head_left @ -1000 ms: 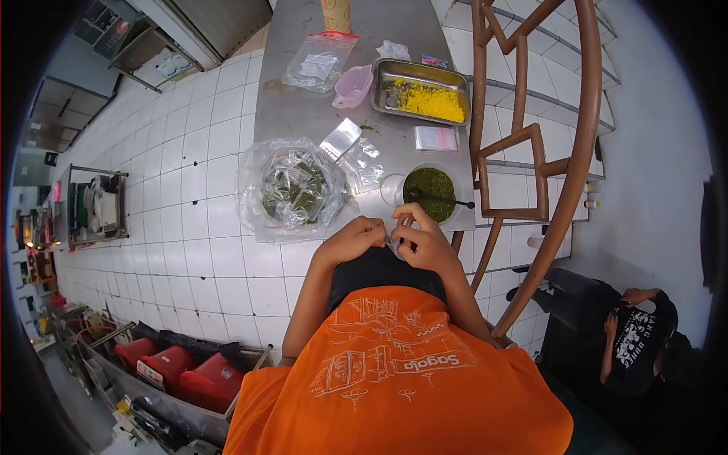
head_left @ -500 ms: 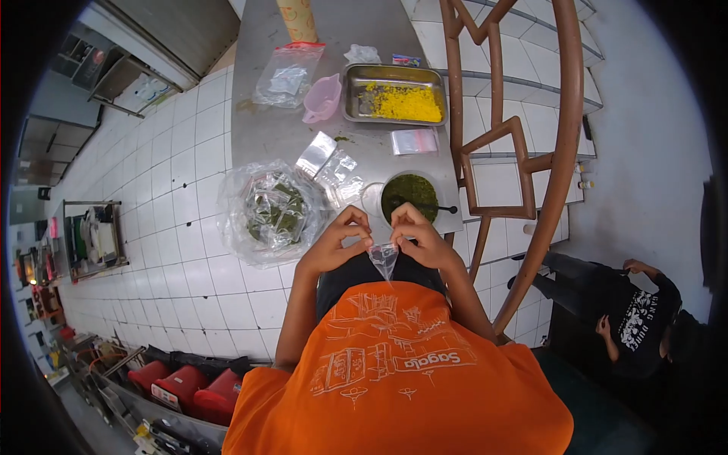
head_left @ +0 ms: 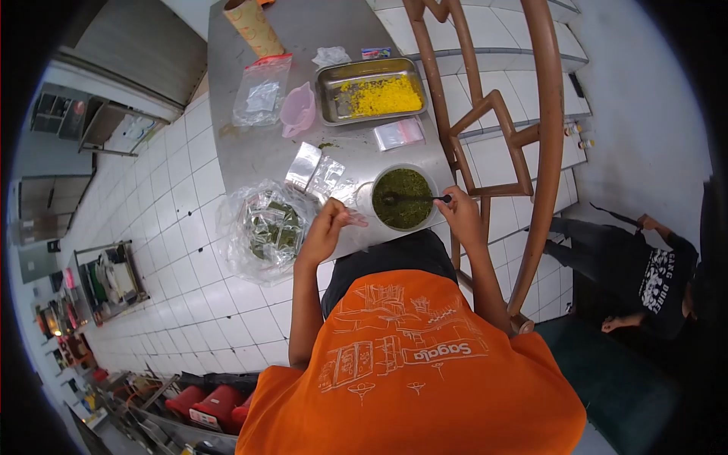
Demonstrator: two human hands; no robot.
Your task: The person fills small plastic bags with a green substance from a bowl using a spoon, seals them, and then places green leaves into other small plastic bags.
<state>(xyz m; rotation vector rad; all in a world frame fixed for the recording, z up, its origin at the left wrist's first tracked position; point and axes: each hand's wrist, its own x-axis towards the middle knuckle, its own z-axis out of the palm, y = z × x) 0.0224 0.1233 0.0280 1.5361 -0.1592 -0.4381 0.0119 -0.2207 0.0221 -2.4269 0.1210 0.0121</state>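
My left hand is closed on a small clear plastic bag, which sticks out to the right of its fingers. My right hand pinches the end of a black spoon. The spoon's head lies in dark green flakes that fill a round container. Left of my left hand, a large clear plastic bag holds several small packets of green stuff. Flat clear bags lie on the table just beyond my left hand.
On the metal table stands a steel tray with yellow bits. Near it are a pink scoop, a zip bag, a bag stack and a patterned roll. A brown railing runs along the right; a person is beyond it.
My hands have moved apart. My left hand keeps the small bag; my right hand has let go of it and taken the spoon's handle. The view has shifted and turned slightly.
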